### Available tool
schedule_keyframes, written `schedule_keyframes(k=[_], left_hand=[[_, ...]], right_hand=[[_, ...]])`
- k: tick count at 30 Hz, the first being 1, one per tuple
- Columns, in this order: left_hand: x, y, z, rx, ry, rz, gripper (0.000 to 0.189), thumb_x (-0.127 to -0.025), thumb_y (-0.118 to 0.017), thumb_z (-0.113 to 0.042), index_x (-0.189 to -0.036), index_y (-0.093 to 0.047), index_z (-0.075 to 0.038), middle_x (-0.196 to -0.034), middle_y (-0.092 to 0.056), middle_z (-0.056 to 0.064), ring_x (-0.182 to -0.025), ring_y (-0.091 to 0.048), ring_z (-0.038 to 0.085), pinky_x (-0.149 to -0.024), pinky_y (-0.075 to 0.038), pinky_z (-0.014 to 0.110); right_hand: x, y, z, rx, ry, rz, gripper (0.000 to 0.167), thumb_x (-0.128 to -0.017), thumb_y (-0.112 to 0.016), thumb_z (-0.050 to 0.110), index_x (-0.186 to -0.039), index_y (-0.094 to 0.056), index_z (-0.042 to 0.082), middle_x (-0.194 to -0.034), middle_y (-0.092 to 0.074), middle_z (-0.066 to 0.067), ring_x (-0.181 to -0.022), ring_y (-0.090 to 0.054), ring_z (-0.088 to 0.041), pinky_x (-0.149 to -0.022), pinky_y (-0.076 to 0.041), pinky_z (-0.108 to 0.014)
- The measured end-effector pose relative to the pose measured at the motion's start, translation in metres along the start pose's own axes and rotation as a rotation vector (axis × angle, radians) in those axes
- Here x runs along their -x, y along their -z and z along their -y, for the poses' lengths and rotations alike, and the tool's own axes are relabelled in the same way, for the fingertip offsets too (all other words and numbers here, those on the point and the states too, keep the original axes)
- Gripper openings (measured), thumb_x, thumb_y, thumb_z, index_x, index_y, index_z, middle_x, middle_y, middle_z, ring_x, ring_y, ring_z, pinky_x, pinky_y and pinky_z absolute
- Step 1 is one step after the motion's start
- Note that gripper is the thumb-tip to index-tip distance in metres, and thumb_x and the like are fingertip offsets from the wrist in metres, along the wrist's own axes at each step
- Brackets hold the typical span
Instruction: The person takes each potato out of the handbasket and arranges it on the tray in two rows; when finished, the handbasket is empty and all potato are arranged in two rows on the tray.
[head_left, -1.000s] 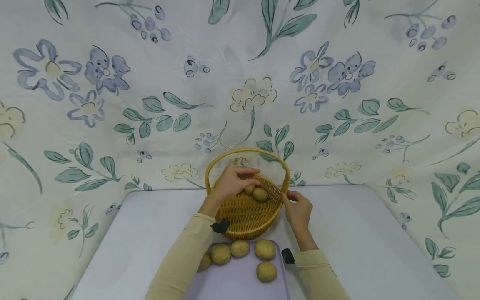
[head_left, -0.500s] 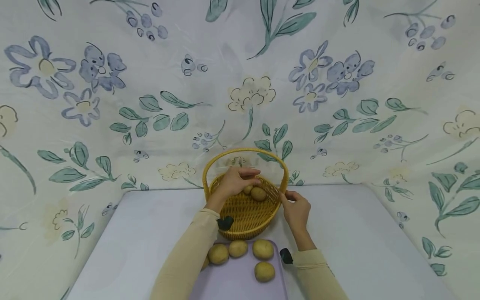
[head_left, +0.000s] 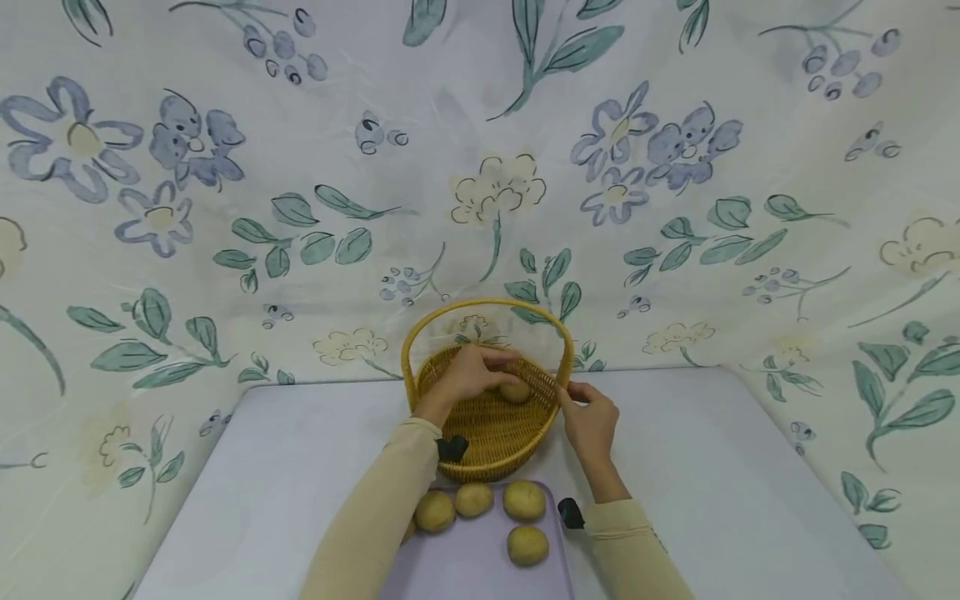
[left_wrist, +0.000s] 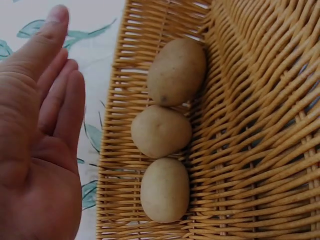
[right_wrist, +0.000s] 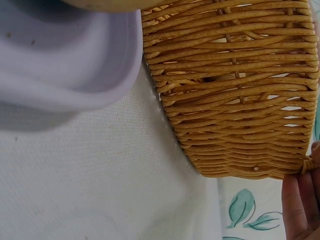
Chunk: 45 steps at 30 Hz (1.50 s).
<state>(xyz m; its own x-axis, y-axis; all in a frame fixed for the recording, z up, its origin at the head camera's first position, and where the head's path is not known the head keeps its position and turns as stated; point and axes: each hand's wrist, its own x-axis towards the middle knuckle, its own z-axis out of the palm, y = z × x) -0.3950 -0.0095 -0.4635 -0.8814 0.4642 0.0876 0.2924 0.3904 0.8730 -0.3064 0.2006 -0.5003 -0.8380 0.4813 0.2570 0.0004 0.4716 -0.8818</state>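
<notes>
The yellow-brown wicker basket (head_left: pixel 491 425), with its tall arched handle, stands at the back of the table. My left hand (head_left: pixel 472 371) hovers over its far inside and holds nothing. In the left wrist view that hand's fingers (left_wrist: pixel 68 107) are fairly straight, apart from the potatoes. A row of three potatoes lies along the basket wall: an upper potato (left_wrist: pixel 176 72), a middle potato (left_wrist: pixel 161 131) and a lower potato (left_wrist: pixel 165 190). At the right rim, near the handle's foot, my right hand (head_left: pixel 592 418) pinches the basket edge; its fingertips (right_wrist: pixel 294 192) touch the wicker from outside.
A lilac tray (head_left: pixel 480 575) lies in front of the basket, close to it. On it rest several potatoes, including a right front potato (head_left: pixel 527 546) and one behind it (head_left: pixel 524 501). A floral cloth (head_left: pixel 495 275) hangs behind the white table (head_left: pixel 712 475).
My left hand has dipped slightly and now covers more of the potatoes in the basket. The right hand keeps its grip on the rim. The head view has shifted a little.
</notes>
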Motion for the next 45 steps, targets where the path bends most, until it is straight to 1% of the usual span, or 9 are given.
schedule_keyframes(k=[10,14,20,23,29,32,37,41,45], left_hand=[[-0.007,-0.003,0.013,-0.133,0.063,0.141,0.049,-0.084,-0.085,-0.030,-0.131,-0.071,-0.025,-0.131,-0.072,-0.001,-0.121,-0.068,0.022,-0.101,-0.057,0.039],[-0.005,-0.005,0.018,-0.198,0.064,0.168,0.054,-0.083,-0.086,-0.031,-0.134,-0.069,-0.027,-0.134,-0.070,-0.002,-0.124,-0.067,0.022,-0.104,-0.056,0.039],[-0.003,-0.005,0.020,-0.247,0.034,0.175,0.058,-0.083,-0.086,-0.032,-0.137,-0.067,-0.026,-0.140,-0.066,-0.002,-0.126,-0.065,0.023,-0.106,-0.054,0.040],[-0.003,-0.004,0.021,-0.242,0.033,0.164,0.054,-0.083,-0.086,-0.032,-0.134,-0.069,-0.027,-0.136,-0.068,-0.004,-0.124,-0.066,0.021,-0.106,-0.054,0.039],[-0.002,-0.002,0.020,-0.168,0.042,0.104,0.021,-0.087,-0.083,-0.025,-0.108,-0.082,-0.023,-0.106,-0.080,-0.007,-0.103,-0.072,0.011,-0.093,-0.060,0.033],[-0.003,-0.003,0.022,-0.158,0.049,0.076,0.014,-0.088,-0.082,-0.025,-0.102,-0.083,-0.024,-0.102,-0.080,-0.008,-0.099,-0.072,0.011,-0.088,-0.060,0.032],[-0.004,-0.004,0.025,-0.164,0.057,0.067,0.025,-0.088,-0.083,-0.027,-0.112,-0.080,-0.025,-0.113,-0.078,-0.005,-0.108,-0.072,0.016,-0.092,-0.060,0.034],[-0.005,-0.006,0.025,-0.193,0.059,0.111,0.044,-0.086,-0.084,-0.031,-0.129,-0.073,-0.026,-0.129,-0.072,-0.002,-0.122,-0.067,0.021,-0.103,-0.056,0.038],[-0.006,-0.007,0.023,-0.244,0.052,0.143,0.050,-0.086,-0.084,-0.033,-0.134,-0.069,-0.026,-0.135,-0.070,0.000,-0.125,-0.065,0.024,-0.107,-0.054,0.042]], right_hand=[[-0.001,0.001,0.001,-0.005,0.009,-0.013,0.020,-0.090,-0.079,0.024,-0.097,-0.081,0.005,-0.095,-0.079,-0.014,-0.092,-0.074,-0.030,-0.066,-0.051,-0.024],[0.001,0.001,0.001,-0.004,-0.002,0.000,0.020,-0.090,-0.079,0.023,-0.098,-0.080,0.005,-0.096,-0.079,-0.015,-0.092,-0.074,-0.030,-0.074,-0.057,-0.034],[0.002,0.000,0.001,-0.015,0.003,-0.009,0.020,-0.089,-0.079,0.022,-0.098,-0.080,0.004,-0.096,-0.079,-0.015,-0.092,-0.075,-0.031,-0.083,-0.059,-0.046],[0.002,0.000,0.001,-0.017,0.000,-0.009,0.020,-0.089,-0.079,0.023,-0.097,-0.081,0.004,-0.095,-0.079,-0.015,-0.092,-0.075,-0.031,-0.079,-0.058,-0.041],[0.002,0.000,0.001,-0.010,-0.010,-0.003,0.021,-0.090,-0.079,0.024,-0.099,-0.081,0.005,-0.096,-0.079,-0.015,-0.094,-0.074,-0.029,-0.069,-0.052,-0.027],[0.002,0.000,0.000,-0.009,-0.016,-0.002,0.022,-0.090,-0.079,0.025,-0.099,-0.081,0.006,-0.097,-0.079,-0.015,-0.095,-0.073,-0.029,-0.068,-0.050,-0.025],[0.002,0.001,0.000,-0.012,-0.011,-0.003,0.022,-0.090,-0.079,0.025,-0.099,-0.081,0.005,-0.097,-0.079,-0.015,-0.095,-0.073,-0.029,-0.067,-0.050,-0.024],[0.003,0.001,0.001,-0.016,-0.006,-0.005,0.021,-0.090,-0.079,0.024,-0.099,-0.081,0.005,-0.097,-0.079,-0.015,-0.094,-0.074,-0.029,-0.066,-0.050,-0.023],[0.002,0.001,0.002,-0.018,-0.001,-0.010,0.020,-0.090,-0.079,0.022,-0.099,-0.081,0.004,-0.096,-0.079,-0.015,-0.093,-0.074,-0.030,-0.068,-0.051,-0.025]])
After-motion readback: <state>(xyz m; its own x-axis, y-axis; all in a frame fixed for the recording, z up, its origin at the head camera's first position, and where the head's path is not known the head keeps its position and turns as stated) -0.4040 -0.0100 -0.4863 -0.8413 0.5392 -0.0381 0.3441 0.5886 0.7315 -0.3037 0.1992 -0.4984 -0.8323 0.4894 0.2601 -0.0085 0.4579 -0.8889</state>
